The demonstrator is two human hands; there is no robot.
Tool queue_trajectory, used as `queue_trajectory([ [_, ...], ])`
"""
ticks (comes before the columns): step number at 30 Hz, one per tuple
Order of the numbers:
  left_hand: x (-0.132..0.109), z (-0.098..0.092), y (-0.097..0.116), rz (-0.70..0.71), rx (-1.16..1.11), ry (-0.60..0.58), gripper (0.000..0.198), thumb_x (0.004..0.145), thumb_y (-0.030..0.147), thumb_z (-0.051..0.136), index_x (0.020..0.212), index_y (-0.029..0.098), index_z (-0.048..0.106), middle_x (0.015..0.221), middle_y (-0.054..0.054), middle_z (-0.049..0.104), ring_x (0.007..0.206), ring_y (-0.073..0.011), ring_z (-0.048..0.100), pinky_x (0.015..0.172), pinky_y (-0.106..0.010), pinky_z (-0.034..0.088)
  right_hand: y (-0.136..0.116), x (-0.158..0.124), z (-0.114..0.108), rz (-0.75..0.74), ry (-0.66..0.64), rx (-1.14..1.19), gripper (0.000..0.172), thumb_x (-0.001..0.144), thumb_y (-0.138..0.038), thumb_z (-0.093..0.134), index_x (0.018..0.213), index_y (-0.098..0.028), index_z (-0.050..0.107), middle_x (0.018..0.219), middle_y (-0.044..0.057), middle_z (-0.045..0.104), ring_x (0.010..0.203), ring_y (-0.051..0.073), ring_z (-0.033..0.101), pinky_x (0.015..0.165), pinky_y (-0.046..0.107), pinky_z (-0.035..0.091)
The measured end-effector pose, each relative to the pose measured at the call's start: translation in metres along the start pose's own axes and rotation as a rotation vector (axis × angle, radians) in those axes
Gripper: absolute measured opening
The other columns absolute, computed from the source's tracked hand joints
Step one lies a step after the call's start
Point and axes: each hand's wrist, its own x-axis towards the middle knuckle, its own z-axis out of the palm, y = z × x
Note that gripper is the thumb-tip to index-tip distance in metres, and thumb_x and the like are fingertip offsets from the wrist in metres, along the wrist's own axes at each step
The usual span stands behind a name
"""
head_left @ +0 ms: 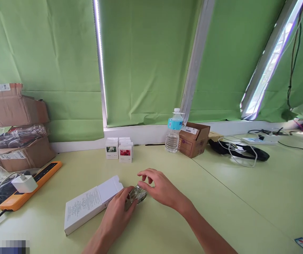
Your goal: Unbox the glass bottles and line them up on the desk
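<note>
A small clear glass bottle (138,193) lies on the pale green table (220,197) between both hands. My left hand (118,211) grips it from the near side, thumb against the glass. My right hand (158,188) curls over its top with fingertips on the bottle. Just left of the hands lies a long white carton (90,204) on its side, its end flap open toward the bottle.
Small white boxes (119,150) with flower pictures stand at the back, beside a water bottle (174,131) and an open brown carton (193,139). An orange power strip (31,185) with a white charger lies at left near cardboard boxes (13,109). Black strap and cables (238,151) lie at right.
</note>
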Motion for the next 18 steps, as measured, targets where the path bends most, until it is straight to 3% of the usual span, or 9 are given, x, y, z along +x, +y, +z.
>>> queue_trajectory([
  [6, 0.0, -0.002, 0.001, 0.024, 0.012, -0.015, 0.032, 0.094, 0.037, 0.042, 0.123, 0.026, 0.052, 0.101, -0.003, 0.065, 0.089, -0.0195, 0.06, 0.079, -0.03, 0.047, -0.002, 0.003, 0.02, -0.079, 0.048, -0.055, 0.014, 0.092, -0.029, 0.052, 0.092, -0.022, 0.064, 0.084, 0.002, 0.063, 0.078, 0.016, 0.057, 0.069, 0.027, 0.044],
  [12, 0.001, -0.001, 0.0, -0.008, 0.007, 0.012, 0.03, 0.093, 0.038, 0.043, 0.118, 0.027, 0.055, 0.102, -0.003, 0.065, 0.084, -0.018, 0.061, 0.075, -0.028, 0.048, -0.006, 0.0, 0.008, -0.126, 0.123, -0.031, 0.016, 0.092, -0.022, 0.047, 0.095, -0.022, 0.063, 0.09, 0.002, 0.062, 0.074, 0.014, 0.056, 0.066, 0.025, 0.043],
  [18, 0.004, 0.0, -0.006, -0.058, 0.001, 0.058, 0.031, 0.092, 0.041, 0.043, 0.117, 0.025, 0.055, 0.097, -0.003, 0.065, 0.081, -0.0181, 0.062, 0.074, -0.029, 0.048, -0.002, -0.007, 0.004, -0.03, -0.133, -0.128, 0.012, 0.087, -0.02, 0.05, 0.09, -0.022, 0.061, 0.081, 0.0, 0.064, 0.073, 0.015, 0.057, 0.061, 0.024, 0.038],
])
